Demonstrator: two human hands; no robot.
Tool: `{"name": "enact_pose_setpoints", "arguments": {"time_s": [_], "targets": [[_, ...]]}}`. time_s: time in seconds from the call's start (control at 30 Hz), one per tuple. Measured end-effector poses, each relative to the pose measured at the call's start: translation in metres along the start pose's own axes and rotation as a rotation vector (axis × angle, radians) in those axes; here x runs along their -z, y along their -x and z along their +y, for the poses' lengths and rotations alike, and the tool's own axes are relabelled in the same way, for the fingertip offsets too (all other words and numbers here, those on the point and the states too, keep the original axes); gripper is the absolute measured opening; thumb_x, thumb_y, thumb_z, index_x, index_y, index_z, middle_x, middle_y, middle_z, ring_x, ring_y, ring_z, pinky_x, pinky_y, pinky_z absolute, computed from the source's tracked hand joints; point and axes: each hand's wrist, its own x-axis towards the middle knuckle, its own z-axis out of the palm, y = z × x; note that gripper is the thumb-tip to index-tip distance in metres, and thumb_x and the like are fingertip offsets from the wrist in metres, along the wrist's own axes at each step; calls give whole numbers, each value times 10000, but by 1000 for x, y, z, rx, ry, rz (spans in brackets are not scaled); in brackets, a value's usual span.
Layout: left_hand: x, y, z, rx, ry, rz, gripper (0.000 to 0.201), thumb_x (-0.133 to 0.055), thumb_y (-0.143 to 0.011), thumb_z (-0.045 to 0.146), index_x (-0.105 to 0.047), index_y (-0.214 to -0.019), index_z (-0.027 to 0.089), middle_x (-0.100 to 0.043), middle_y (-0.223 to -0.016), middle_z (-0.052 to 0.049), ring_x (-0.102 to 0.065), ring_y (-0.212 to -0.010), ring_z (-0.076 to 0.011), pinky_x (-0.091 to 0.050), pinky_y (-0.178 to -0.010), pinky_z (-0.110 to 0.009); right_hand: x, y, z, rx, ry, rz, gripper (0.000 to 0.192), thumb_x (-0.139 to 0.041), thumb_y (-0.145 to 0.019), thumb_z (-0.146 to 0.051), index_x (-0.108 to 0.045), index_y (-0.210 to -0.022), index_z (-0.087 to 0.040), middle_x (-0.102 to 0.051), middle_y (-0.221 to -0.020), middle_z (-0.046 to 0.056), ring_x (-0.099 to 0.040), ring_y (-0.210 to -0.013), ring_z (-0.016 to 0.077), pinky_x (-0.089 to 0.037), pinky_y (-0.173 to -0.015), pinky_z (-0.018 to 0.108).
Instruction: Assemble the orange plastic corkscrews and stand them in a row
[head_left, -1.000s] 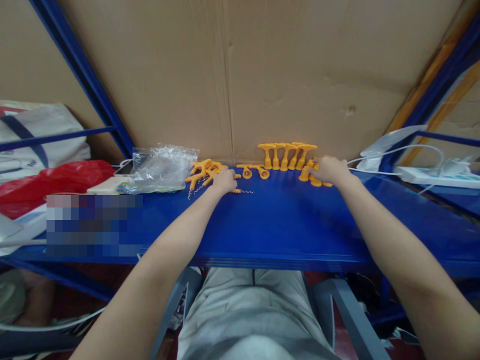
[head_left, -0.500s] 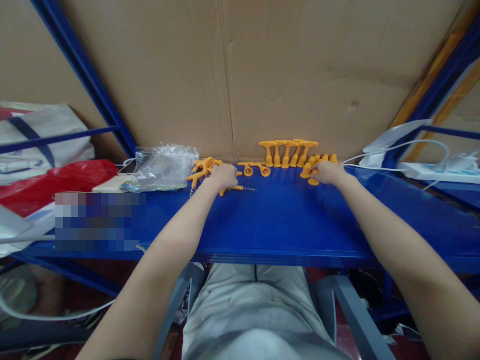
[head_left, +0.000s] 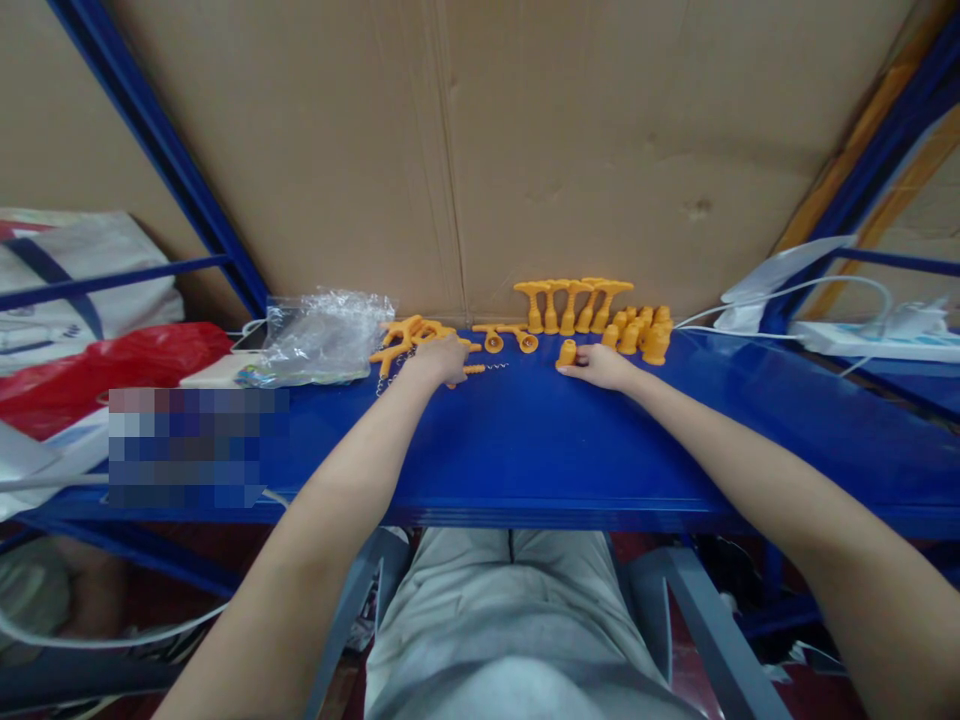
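The right hand point(head_left: 604, 366) has moved. Half a second ago it was back by the bunch of small orange caps point(head_left: 643, 331) near the cardboard wall point(head_left: 525, 150). Now it sits closer to the middle of the blue desk point(head_left: 540, 440), away from that bunch. Its fingertips pinch one small orange cap point(head_left: 566, 353), which stands on the desk just left of the hand. That cap now stands apart from the others.

The bunch of caps was partly hidden by the hand before. Now you can see all of it, close together by the wall.

The left hand point(head_left: 441, 358) has hardly moved. It lies curled on the desk, fingers pressed down on an orange corkscrew piece point(head_left: 477, 369) with a thin metal spiral poking out to the right. It is too small to tell if the hand grips the piece or only rests on it. Just left of it lies a pile of orange T-shaped handles point(head_left: 401, 338).

Behind and between the hands, a row of tall orange T-shaped parts point(head_left: 571, 303) stands upright against the wall, same as before. Two small orange ring pieces point(head_left: 508, 340) lie flat in front of the wall. A crinkly clear plastic bag point(head_left: 322, 335) lies further left, and a red bag point(head_left: 112, 360) beyond that. White cables point(head_left: 795, 300) lie on the right.
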Motion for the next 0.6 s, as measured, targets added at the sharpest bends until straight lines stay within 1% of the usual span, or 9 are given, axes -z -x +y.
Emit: {"name": "enact_pose_setpoints", "arguments": {"time_s": [0.07,0.1,0.2,0.3,0.43,0.6], "targets": [[-1,-1,0,2,-8,-3,490,-609,-806,133,-716,-1278,208,-691,-1309,-151,-671,-1157,-305,-554,-953,-364,-7,1,-3,31,-20,8,198,-607,-934,-328,-728,-924,-172,-785,-953,53,-717,-877,211,-508,-750,270],[-1,-1,0,4,-8,14,475,-588,-815,122,-722,-1263,206,-702,-1285,-147,-672,-1157,-302,-554,-949,-359,-8,1,-5,44,-8,24,198,-604,-934,-327,-727,-932,-172,-787,-978,58,-719,-901,216,-507,-765,275],[-3,-1,1,-3,31,127,402,-505,-882,127,-740,-1203,188,-684,-1295,-148,-661,-1185,-295,-536,-975,-353,-7,2,-12,43,66,95,212,-625,-913,-320,-723,-1034,-176,-783,-1093,83,-722,-998,242,-504,-844,307],[-4,-2,4,-67,84,229,370,-459,-933,171,-730,-1185,195,-650,-1320,-126,-660,-1184,-278,-520,-1000,-349,-1,6,-20,19,194,144,270,-646,-884,-308,-702,-1121,-192,-779,-1115,93,-720,-1046,278,-490,-918,368],[-6,-2,10,-162,120,312,355,-458,-963,222,-712,-1211,195,-637,-1292,-116,-671,-1151,-275,-523,-993,-361,6,11,-30,-10,294,143,263,-620,-880,-292,-678,-1117,-196,-781,-1077,104,-723,-1013,296,-476,-910,394],[-7,-1,14,-221,157,350,325,-474,-972,252,-722,-1178,202,-636,-1261,-101,-670,-1136,-259,-517,-1000,-347,9,14,-35,-85,359,113,285,-580,-898,-296,-659,-1146,-182,-778,-1083,131,-721,-1029,319,-459,-906,408]]}}
